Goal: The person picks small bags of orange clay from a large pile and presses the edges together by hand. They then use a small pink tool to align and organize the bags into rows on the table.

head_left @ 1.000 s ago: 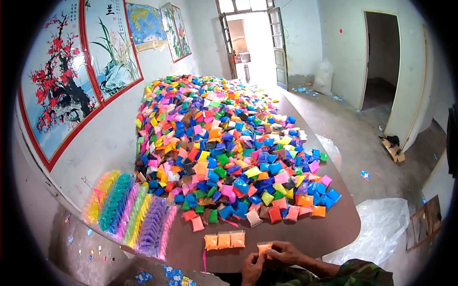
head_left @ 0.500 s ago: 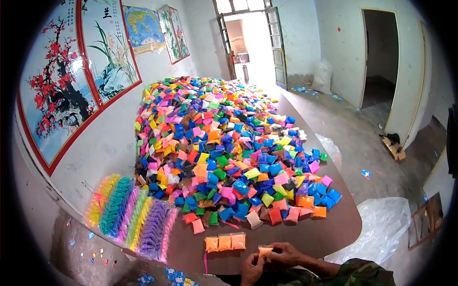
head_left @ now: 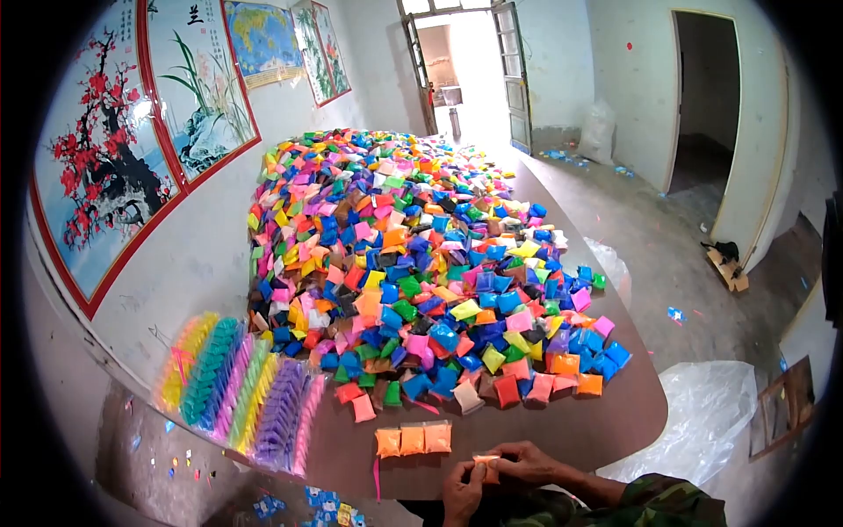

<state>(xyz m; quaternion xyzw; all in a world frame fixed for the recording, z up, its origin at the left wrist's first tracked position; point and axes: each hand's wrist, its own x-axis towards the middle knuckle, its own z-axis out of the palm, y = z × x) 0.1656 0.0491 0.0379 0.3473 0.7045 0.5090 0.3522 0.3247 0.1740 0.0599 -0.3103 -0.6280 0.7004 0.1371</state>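
Note:
At the table's near edge, my left hand [head_left: 464,494] and my right hand [head_left: 529,464] pinch a small orange packet [head_left: 485,467] between them. Their fingers cover part of it. Just left of the hands, three joined orange packets [head_left: 413,440] lie flat in a row on the table. A thin pink strip [head_left: 377,479] hangs by their left end. Beyond them spreads a large heap of small packets [head_left: 413,290] in many colours, with a red one [head_left: 507,389] and a peach one [head_left: 469,398] at its near border.
Bundles of coloured plastic pieces in clear wrap [head_left: 241,391] stand along the left table edge. The brown table [head_left: 628,408] has a rounded right corner. Clear plastic sheeting [head_left: 702,413] lies on the floor at right. A white sack [head_left: 598,132] sits by the far wall.
The orange packet has turned slightly between my fingers, showing more of its front, and both hands have shifted a little. The view has also moved slightly.

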